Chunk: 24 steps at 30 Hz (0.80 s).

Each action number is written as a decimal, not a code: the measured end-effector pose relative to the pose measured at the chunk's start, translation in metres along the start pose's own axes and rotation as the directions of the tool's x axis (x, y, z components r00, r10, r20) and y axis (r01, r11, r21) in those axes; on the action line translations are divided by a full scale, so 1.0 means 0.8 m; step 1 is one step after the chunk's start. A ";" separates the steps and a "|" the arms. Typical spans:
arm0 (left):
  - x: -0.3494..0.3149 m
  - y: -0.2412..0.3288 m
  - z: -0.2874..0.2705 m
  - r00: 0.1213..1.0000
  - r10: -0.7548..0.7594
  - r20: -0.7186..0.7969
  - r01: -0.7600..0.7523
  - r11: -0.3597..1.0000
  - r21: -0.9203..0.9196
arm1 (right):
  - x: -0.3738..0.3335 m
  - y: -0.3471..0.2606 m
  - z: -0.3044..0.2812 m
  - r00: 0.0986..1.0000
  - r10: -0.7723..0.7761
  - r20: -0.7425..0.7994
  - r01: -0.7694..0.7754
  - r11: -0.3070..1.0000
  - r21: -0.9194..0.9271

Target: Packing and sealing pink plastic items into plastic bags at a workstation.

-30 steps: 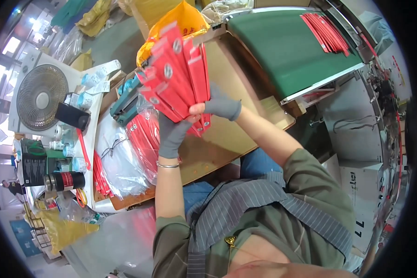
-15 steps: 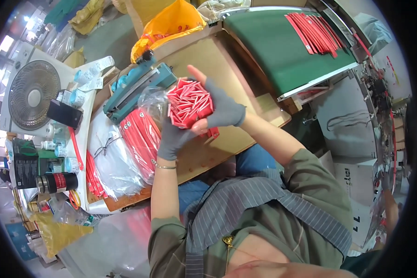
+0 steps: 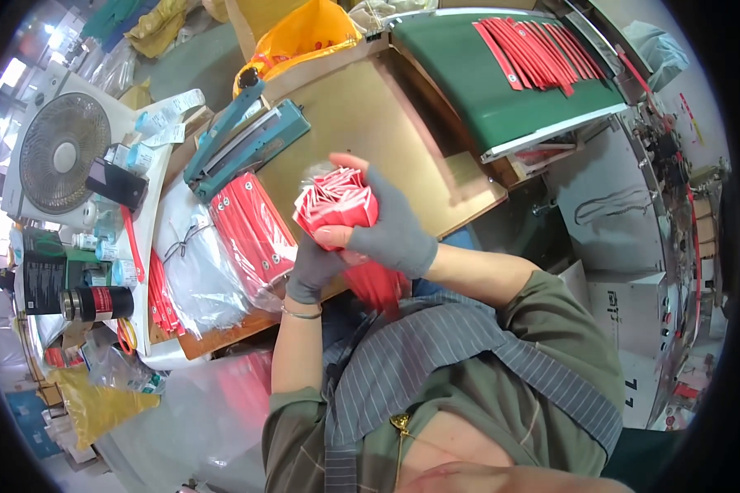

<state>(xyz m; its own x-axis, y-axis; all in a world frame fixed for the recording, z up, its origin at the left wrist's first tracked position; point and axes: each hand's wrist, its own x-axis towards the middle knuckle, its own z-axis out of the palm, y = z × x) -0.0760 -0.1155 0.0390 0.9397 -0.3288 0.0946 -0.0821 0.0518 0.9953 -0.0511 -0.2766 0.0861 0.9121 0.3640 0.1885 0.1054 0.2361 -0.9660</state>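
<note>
Both forearms reach up from the lower part of the view, elbows bent, wrists brought together before the chest. We note grey fingerless gloves on each hand. Left hand [image 3: 314, 264]: low, under and beside the bundle of red strips [image 3: 337, 212], a bracelet [image 3: 302, 312] at its wrist. Right hand [image 3: 396, 226]: comes in from the right, palm against the bundle's side, thumb laid across the front, one of its fingers [image 3: 348, 160] stretched past the top. Between them the two hands grasp the bundle; the left fingers are mostly hidden from us. The strips' pale-edged ends face upward in a tight cluster; their lower length, blurred, hangs toward the striped apron [image 3: 411, 361]. The whole bundle is held up over the near edge of the counter [image 3: 199, 346].

Containers: a clear packet of red strips [image 3: 251, 226] lies left of the hands, strips side by side inside. Next to it, a stack of clear plastic [image 3: 201, 267] with a dark cord on top. Beyond, an orange bag [image 3: 259, 70] gapes open; we cannot make out its contents. Far left, a black jar with a red band [image 3: 97, 303] lies on its side by a shelf [image 3: 150, 316]; contents hidden.
</note>
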 end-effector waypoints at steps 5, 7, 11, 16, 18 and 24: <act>-0.026 -0.003 0.051 0.942 -0.178 0.285 0.335 0.420 -0.844 | 0.043 -0.006 -0.014 0.879 0.259 0.400 -0.254 0.965 -0.066; -0.054 -0.041 0.056 0.946 -0.159 0.282 0.324 0.448 -0.833 | 0.032 0.026 -0.014 0.783 0.288 0.551 -0.272 0.956 -0.113; -0.074 -0.100 -0.013 0.912 -0.276 -0.304 0.219 0.953 -0.209 | -0.004 0.058 -0.006 0.835 0.261 0.485 -0.449 0.832 0.326; -0.019 0.097 0.058 0.879 0.063 -0.472 -0.103 0.993 -0.058 | 0.013 0.120 -0.028 0.887 0.161 0.432 -0.373 0.801 0.468; -0.034 0.123 0.093 0.827 0.531 -0.188 -0.298 0.696 0.653 | 0.007 0.111 -0.008 0.901 -0.044 0.432 -0.106 0.943 0.317; -0.085 -0.015 0.067 0.693 0.551 -0.465 -0.277 0.799 0.533 | -0.087 0.049 -0.010 0.873 0.410 0.263 -0.473 0.584 0.660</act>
<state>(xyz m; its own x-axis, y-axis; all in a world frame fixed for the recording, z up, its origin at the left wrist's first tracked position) -0.1571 -0.1445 0.0221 0.7603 0.2396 0.6038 -0.5034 -0.3702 0.7807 -0.1075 -0.3004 0.0339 0.7357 0.6515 -0.1851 -0.6311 0.5602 -0.5366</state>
